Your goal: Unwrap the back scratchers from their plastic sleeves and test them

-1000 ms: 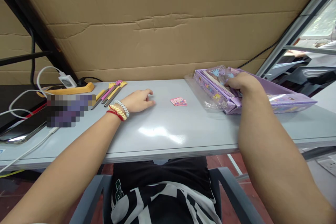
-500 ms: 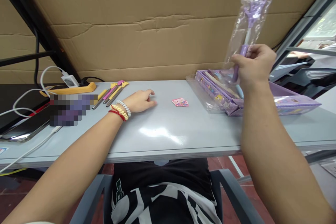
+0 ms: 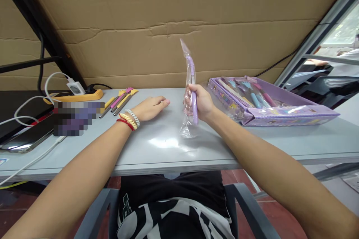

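Observation:
Upright over the middle of the desk is a purple back scratcher (image 3: 193, 99) in a clear plastic sleeve (image 3: 186, 129). My right hand (image 3: 204, 101) is wrapped round its handle. My left hand (image 3: 153, 108), bracelets at its wrist, rests on the desk with fingers loosely stretched out and nothing in them. Beside it on the left lie several unwrapped back scratchers (image 3: 123, 101), yellow and pink with metal rods. To the right, a purple box (image 3: 291, 116) holds more bagged ones, a blue back scratcher (image 3: 254, 97) and a pink back scratcher (image 3: 267, 95) among them.
Cardboard (image 3: 134, 56) walls off the back of the desk (image 3: 146, 149). On the left are a yellow power strip (image 3: 97, 94), a white charger (image 3: 75, 86), a phone (image 3: 26, 138) and cables. A metal frame (image 3: 303, 44) stands at the right.
My right hand has brought the bagged back scratcher from above the box leftward and down to mid-desk. The small pink cards are now hidden behind it. My left hand has barely moved.

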`<state>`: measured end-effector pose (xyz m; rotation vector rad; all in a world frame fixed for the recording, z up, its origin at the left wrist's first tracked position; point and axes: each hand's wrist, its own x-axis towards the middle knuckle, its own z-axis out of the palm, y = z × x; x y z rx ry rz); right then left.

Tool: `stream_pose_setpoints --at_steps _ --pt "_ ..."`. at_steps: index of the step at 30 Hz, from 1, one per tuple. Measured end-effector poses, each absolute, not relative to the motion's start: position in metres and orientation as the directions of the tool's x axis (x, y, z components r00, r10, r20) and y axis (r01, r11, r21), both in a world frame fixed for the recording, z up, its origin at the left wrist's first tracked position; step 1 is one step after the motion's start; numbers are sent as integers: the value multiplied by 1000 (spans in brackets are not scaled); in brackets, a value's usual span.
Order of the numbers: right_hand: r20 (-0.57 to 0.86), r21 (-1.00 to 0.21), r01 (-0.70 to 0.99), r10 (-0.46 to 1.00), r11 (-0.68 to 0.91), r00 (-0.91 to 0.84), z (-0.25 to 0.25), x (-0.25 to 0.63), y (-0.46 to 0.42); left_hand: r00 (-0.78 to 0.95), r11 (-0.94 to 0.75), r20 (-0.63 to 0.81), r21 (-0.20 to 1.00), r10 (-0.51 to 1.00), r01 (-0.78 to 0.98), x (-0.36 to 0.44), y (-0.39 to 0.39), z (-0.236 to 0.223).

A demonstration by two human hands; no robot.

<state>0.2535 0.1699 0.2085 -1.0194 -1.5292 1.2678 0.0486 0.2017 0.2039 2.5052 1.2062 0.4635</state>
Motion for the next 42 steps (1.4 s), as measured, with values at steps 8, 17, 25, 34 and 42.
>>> stream_pose_setpoints --at_steps 8,17,25,34,42 --pt "-34 -994 111 970 -7 -242 209 253 162 645 -664 191 362 740 654 53 200 205" --pt "-77 -942 319 864 100 -498 205 253 159 740 -560 109 728 663 395 54 196 205" --pt "-30 -885 391 806 254 -591 206 254 157 692 -195 16 964 722 181 59 195 199" --pt "-43 -855 450 829 259 -558 207 255 157 475 -333 247 937 844 106 65 198 203" --pt "-70 -871 446 847 206 -527 211 263 159 57 -294 299 952 952 -83 57 216 206"
